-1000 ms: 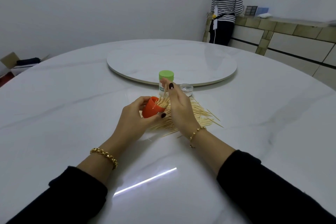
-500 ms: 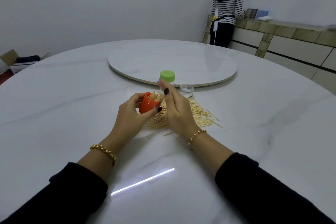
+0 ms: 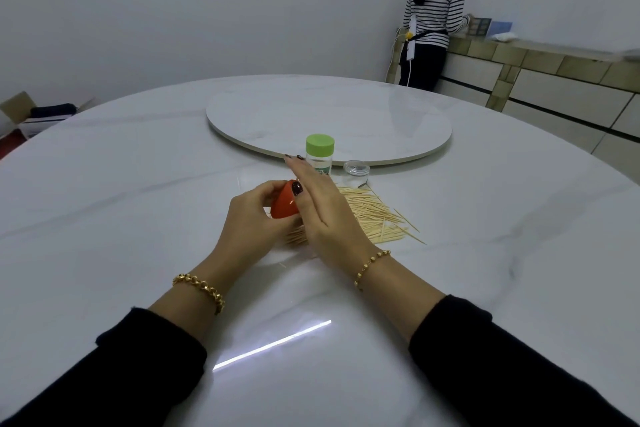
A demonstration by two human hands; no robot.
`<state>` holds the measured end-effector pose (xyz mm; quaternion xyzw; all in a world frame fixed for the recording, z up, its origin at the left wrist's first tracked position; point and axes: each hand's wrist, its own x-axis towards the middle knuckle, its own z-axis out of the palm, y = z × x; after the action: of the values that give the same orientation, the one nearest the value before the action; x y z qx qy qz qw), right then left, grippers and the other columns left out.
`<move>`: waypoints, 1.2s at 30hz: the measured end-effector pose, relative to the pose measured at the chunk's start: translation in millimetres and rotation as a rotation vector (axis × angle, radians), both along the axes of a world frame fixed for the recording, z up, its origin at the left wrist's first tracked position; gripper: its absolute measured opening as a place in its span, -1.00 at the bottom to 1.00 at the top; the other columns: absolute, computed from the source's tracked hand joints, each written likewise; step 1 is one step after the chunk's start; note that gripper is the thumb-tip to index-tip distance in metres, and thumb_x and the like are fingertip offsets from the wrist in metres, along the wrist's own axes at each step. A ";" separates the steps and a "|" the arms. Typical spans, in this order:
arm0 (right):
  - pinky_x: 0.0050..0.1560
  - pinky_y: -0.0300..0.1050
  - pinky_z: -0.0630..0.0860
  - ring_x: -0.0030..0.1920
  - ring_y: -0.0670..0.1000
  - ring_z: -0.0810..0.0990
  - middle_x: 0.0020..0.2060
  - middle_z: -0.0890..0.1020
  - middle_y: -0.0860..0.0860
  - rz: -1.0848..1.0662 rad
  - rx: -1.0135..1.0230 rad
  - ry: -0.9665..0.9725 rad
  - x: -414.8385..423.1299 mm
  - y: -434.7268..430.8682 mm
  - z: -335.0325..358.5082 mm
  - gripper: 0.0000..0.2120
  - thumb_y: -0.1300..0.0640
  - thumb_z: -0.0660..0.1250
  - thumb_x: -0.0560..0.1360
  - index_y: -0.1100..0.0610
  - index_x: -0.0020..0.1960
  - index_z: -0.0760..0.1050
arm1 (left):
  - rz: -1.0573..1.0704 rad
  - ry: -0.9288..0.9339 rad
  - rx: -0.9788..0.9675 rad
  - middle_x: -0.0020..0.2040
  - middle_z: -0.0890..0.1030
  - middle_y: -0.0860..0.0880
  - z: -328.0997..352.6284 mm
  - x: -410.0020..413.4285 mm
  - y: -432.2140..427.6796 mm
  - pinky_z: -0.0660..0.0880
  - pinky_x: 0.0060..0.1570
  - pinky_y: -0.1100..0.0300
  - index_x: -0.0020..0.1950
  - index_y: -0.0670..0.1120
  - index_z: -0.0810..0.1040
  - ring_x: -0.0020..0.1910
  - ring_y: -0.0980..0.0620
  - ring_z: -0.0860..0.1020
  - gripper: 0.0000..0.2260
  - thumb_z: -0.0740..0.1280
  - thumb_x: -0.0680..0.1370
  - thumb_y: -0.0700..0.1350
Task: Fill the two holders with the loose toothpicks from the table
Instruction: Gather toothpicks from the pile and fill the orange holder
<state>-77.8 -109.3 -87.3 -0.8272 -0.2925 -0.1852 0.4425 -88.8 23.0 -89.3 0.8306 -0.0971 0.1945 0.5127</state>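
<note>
Left hand (image 3: 252, 215) is gripping the smooth orange holder (image 3: 283, 205) above the marble table (image 3: 121, 225); right hand (image 3: 323, 208), fingers flat and together, is covering its mouth, hiding some thin wooden toothpicks (image 3: 375, 215) piled toward the turntable's (image 3: 329, 121) near edge beside a green-capped holder (image 3: 320, 157).

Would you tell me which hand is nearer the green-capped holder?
Right. The right hand has its fingertips just left of the green-capped holder; the left hand sits lower-left, holding the orange holder.

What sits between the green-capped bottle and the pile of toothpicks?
In the head view, a small clear jar stands just right of the green-capped bottle, right behind the toothpicks on the table.
</note>
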 end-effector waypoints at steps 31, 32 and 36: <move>0.47 0.20 -0.02 0.48 -0.05 0.19 0.43 0.37 -0.05 -0.290 -0.589 0.100 3.3 -93.8 -18.9 -0.60 -0.07 0.34 0.51 -0.01 0.32 0.48 | -0.062 0.105 0.031 0.14 0.60 0.02 -6.7 -0.8 -6.1 0.41 -0.12 0.49 0.30 -0.07 0.51 0.12 0.11 0.54 -0.44 0.54 0.34 -0.02; 0.48 0.18 -0.05 0.48 -0.04 0.18 0.43 0.37 -0.06 -0.300 -0.613 0.087 4.0 -92.0 -19.1 -0.63 -0.05 0.31 0.53 -0.01 0.31 0.49 | -0.062 0.104 0.029 0.13 0.60 0.02 -6.8 -0.7 -6.1 0.42 -0.14 0.51 0.29 -0.07 0.52 0.11 0.12 0.54 -0.45 0.54 0.34 -0.02; 0.48 0.14 -0.06 0.42 -0.01 0.30 0.33 0.49 -0.04 -0.292 -0.603 -0.044 7.1 -86.0 -20.4 -0.75 0.00 0.32 0.54 0.01 0.18 0.60 | -0.066 0.107 0.024 0.11 0.60 0.04 -6.3 -0.9 -5.4 0.41 -0.16 0.56 0.28 -0.06 0.53 0.10 0.14 0.55 -0.46 0.55 0.34 -0.02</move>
<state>-70.7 -195.3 -107.7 -0.9500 -0.2218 -0.1695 0.1401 -89.8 17.7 -95.7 0.8423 -0.0991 0.1319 0.5132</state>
